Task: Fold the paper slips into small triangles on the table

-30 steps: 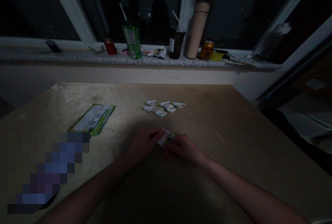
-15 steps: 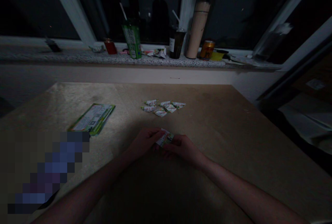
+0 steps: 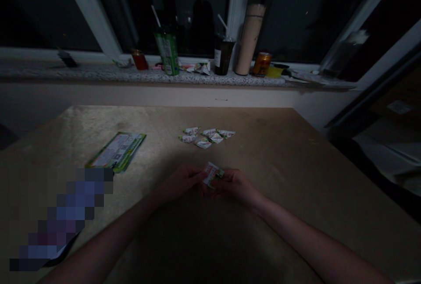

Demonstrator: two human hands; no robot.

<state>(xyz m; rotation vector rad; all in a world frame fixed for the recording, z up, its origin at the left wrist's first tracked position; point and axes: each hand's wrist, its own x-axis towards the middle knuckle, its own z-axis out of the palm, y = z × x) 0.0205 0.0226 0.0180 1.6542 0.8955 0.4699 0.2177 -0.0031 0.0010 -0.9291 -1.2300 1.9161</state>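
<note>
A small white and green printed paper piece (image 3: 211,174) is held between both hands above the table. My left hand (image 3: 186,180) pinches its left side, thumb on top. At its right side, my right hand (image 3: 233,183) grips the lower right part with thumb and fingers. Fingertips show below the piece; the light is dim, and I cannot tell whether it is a flat sheet or a packet. Just beyond the hands lie several folded paper triangles (image 3: 216,137) in white and green, grouped loosely.
A green printed packet (image 3: 119,150) lies on the table (image 3: 279,143) at left, with a pixelated device (image 3: 70,214) nearer me. Along the windowsill (image 3: 108,76) stand a green cup (image 3: 167,51), a dark cup (image 3: 223,58), a tall tumbler (image 3: 250,40) and an orange can (image 3: 262,64).
The left thumb has slid off toward the piece's left edge, so more of its printed face shows. The piece has turned slightly. The folded triangles have stayed in place.
</note>
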